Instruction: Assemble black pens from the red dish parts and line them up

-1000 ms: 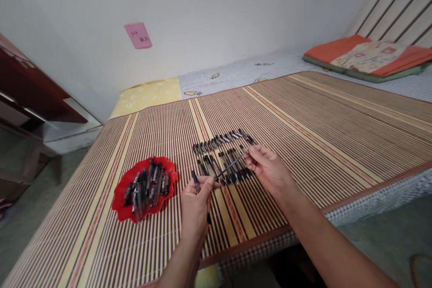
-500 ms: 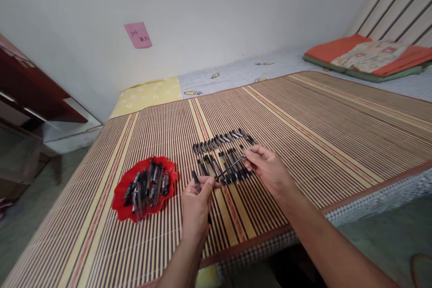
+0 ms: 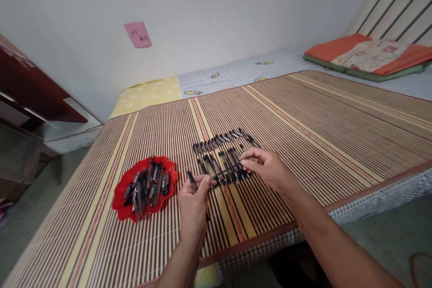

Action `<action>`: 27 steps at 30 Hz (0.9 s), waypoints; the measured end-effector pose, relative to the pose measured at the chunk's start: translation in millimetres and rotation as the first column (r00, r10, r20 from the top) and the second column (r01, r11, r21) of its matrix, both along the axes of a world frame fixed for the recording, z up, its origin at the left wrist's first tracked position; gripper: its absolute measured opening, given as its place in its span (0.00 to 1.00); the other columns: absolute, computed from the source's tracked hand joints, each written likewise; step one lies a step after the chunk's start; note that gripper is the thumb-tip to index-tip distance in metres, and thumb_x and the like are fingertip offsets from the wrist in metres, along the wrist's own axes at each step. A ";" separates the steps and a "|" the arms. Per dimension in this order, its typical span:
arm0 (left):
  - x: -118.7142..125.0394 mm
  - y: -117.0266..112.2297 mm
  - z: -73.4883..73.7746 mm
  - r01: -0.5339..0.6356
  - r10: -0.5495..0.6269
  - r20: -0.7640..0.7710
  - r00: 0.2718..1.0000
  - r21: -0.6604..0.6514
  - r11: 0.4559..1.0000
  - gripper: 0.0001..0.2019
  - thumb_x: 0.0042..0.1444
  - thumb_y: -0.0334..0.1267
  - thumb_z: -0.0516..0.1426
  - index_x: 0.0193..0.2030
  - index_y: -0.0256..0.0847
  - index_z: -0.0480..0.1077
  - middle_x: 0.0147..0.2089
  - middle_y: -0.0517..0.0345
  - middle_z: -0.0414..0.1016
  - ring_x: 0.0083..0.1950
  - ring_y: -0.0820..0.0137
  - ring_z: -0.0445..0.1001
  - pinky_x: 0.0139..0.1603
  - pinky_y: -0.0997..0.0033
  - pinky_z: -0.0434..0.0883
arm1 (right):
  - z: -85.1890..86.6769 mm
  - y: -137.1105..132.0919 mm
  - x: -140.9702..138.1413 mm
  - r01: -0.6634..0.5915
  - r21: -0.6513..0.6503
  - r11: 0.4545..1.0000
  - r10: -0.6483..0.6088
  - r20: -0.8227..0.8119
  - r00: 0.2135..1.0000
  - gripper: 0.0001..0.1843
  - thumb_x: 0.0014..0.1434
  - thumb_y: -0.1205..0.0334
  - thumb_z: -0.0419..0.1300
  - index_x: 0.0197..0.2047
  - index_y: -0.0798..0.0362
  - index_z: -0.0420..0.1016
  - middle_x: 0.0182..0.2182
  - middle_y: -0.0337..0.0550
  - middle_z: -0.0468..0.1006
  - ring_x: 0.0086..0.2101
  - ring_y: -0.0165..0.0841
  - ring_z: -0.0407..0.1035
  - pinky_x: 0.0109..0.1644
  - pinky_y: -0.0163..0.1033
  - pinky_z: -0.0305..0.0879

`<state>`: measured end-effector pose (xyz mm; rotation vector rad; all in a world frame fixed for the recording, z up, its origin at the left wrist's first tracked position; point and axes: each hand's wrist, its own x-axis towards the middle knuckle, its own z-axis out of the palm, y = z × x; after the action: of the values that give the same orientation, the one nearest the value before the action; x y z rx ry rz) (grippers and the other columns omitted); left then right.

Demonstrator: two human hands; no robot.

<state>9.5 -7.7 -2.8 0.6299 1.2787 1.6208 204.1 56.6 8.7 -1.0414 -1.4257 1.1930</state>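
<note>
Thin rod (image 3: 227, 170): slim, straight and dark, with no markings readable at this size; it slants between the two hands, above the lower row, its right-hand end the higher in view.
Left hand (image 3: 193, 200): thumb and fingers closed on the rod's near end; a black-ended pen (image 3: 191, 177) is also held, its dark tip jutting up past the fingers and its middle hidden.
Right hand (image 3: 265, 167): thumb and fingertips pinched on the rod's far end.
Lower row (image 3: 221, 160): slender pens side by side, clear barrels, black ends, partly covered by the hands.
Upper row (image 3: 217, 140): dark pens with pale glints, slanted alike.
Red dish (image 3: 119, 204): wavy-rimmed, left of the left hand, heaped with black and clear pens.
</note>
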 end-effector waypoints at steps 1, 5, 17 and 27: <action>-0.2 0.5 0.6 -0.002 0.002 0.000 1.000 -0.004 1.000 0.15 0.43 0.41 0.71 0.33 0.37 0.73 0.28 0.56 0.79 0.32 0.71 0.75 0.39 0.73 0.70 | 1.0 -0.2 2.3 -0.020 0.035 0.999 0.018 0.068 0.998 0.04 0.54 0.60 0.67 0.34 0.50 0.81 0.27 0.39 0.79 0.29 0.33 0.71 0.33 0.38 0.66; -1.6 2.9 2.9 -0.019 0.020 0.009 1.000 -0.021 1.000 0.16 0.42 0.42 0.71 0.31 0.38 0.72 0.25 0.57 0.78 0.28 0.72 0.73 0.31 0.76 0.67 | 4.0 -4.7 7.9 -0.167 0.085 0.982 0.132 0.319 0.938 0.04 0.57 0.63 0.64 0.34 0.49 0.82 0.30 0.40 0.80 0.30 0.34 0.71 0.34 0.38 0.64; -1.7 1.3 2.3 0.065 -0.066 0.069 0.995 0.020 0.998 0.22 0.58 0.54 0.59 0.40 0.32 0.75 0.28 0.54 0.78 0.15 0.83 0.53 0.18 0.79 0.49 | 2.4 -0.2 28.7 -0.023 0.130 0.991 -0.055 0.565 0.823 0.07 0.58 0.61 0.60 0.28 0.49 0.75 0.25 0.38 0.74 0.26 0.33 0.66 0.30 0.37 0.57; -1.3 1.2 -0.1 0.172 -0.164 0.204 0.965 -0.024 0.985 0.19 0.60 0.48 0.57 0.42 0.30 0.75 0.27 0.53 0.75 0.17 0.81 0.57 0.19 0.78 0.53 | -20.9 16.9 37.8 0.148 0.083 0.986 -0.127 0.939 0.318 0.08 0.60 0.65 0.59 0.30 0.53 0.77 0.29 0.48 0.80 0.32 0.38 0.73 0.31 0.39 0.53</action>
<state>8.2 -6.5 -3.0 0.5195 1.0788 1.4742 241.9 73.5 -12.2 -2.0310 -2.1210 0.3420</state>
